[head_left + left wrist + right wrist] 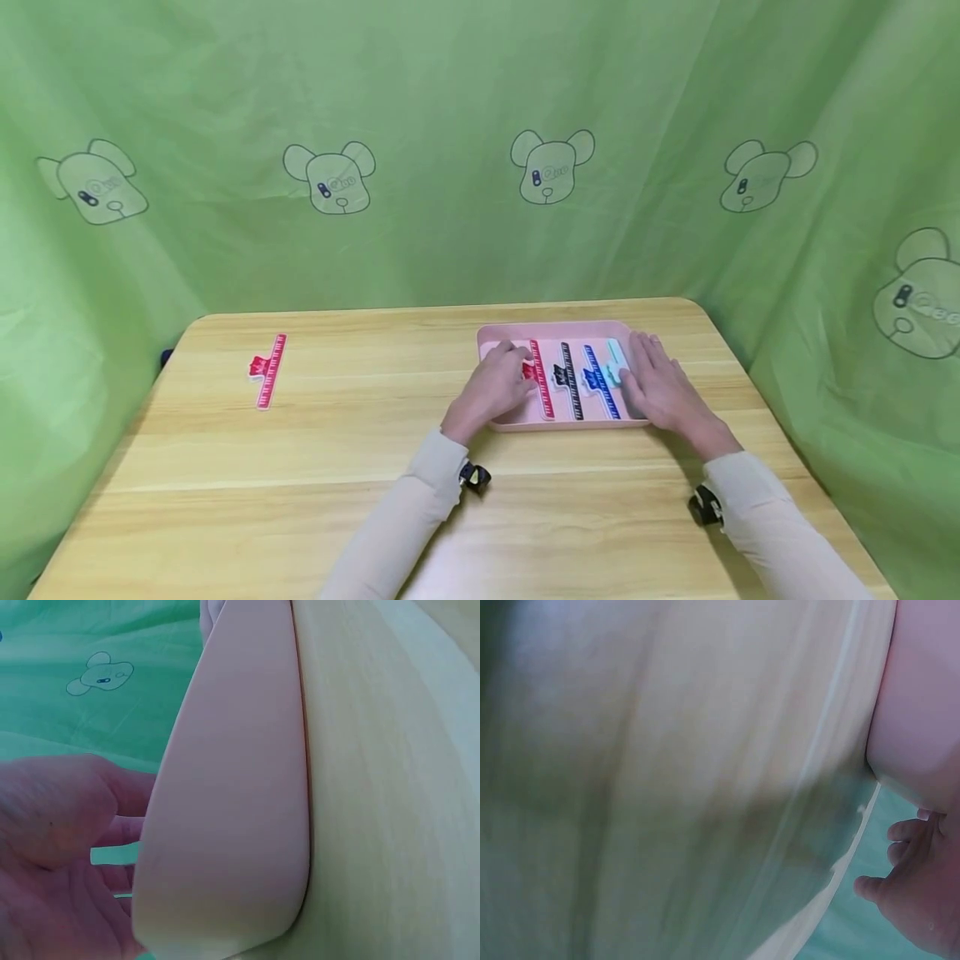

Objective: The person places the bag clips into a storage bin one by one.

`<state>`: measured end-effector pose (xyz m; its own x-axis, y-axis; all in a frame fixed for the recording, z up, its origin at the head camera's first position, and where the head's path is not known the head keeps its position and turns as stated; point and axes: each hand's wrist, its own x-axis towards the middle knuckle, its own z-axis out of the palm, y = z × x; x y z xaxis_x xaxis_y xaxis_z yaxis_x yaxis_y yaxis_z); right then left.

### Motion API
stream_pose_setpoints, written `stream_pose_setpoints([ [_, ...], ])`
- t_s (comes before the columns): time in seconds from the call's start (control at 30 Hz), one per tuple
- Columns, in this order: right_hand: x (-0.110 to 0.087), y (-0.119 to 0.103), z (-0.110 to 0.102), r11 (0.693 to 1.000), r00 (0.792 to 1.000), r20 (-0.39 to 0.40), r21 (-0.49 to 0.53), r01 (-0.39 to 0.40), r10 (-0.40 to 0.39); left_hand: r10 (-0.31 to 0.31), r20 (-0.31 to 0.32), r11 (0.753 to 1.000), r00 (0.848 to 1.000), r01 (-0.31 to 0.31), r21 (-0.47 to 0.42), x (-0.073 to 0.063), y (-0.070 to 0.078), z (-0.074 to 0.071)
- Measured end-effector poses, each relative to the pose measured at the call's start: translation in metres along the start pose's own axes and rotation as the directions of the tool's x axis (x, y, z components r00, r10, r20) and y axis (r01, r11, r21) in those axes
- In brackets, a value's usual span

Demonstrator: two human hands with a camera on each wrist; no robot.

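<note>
In the head view, a shallow pink tray (562, 425) holds a red piano-key clip (543, 387), a black clip (572, 383), a blue clip (602, 383) and a teal clip (615, 354), side by side. My left hand (493, 387) reaches over the tray's left rim, thumb and fingers pinching the red clip's tab. On the right rim lies my right hand (663, 392), fingers straight, thumb by the teal clip. The left wrist view shows the tray's pink wall (225, 780) hiding the left fingertips. In the right wrist view, right-hand fingers (907, 829) extend past the tray's corner.
Another red clip (272, 372) with a tab on its left side lies far left on the wooden table (360, 433). A green curtain (450, 242) with bear drawings hangs behind the table and along both sides. Dark wrist cameras (474, 477) sit at both cuffs.
</note>
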<state>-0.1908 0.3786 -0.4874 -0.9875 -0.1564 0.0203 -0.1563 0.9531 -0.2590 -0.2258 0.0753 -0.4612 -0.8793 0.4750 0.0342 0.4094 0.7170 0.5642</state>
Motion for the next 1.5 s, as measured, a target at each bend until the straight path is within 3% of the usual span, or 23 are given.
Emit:
stream_pose_setpoints([
  [0.33, 0.000, 0.003, -0.001, 1.000, 1.000, -0.003, -0.004, 0.001, -0.001, 0.098, -0.037, 0.994, 0.995, -0.099, -0.041, -0.010, -0.009, -0.012],
  [0.67, -0.001, 0.004, -0.003, 1.000, 1.000, 0.001, 0.000, -0.009, 0.009, 0.139, -0.076, 0.988, 0.987, -0.143, -0.053, -0.021, -0.015, -0.027],
  [1.0, -0.001, 0.002, -0.004, 1.000, 1.000, -0.003, 0.001, -0.016, 0.016, 0.164, -0.121, 0.982, 0.979, -0.174, -0.074, -0.030, -0.025, -0.044],
  [1.5, 0.000, 0.000, 0.000, 1.000, 1.000, 0.005, 0.022, -0.006, 0.006, 0.171, -0.235, 0.981, 0.957, -0.188, -0.050, -0.045, -0.057, -0.077],
])
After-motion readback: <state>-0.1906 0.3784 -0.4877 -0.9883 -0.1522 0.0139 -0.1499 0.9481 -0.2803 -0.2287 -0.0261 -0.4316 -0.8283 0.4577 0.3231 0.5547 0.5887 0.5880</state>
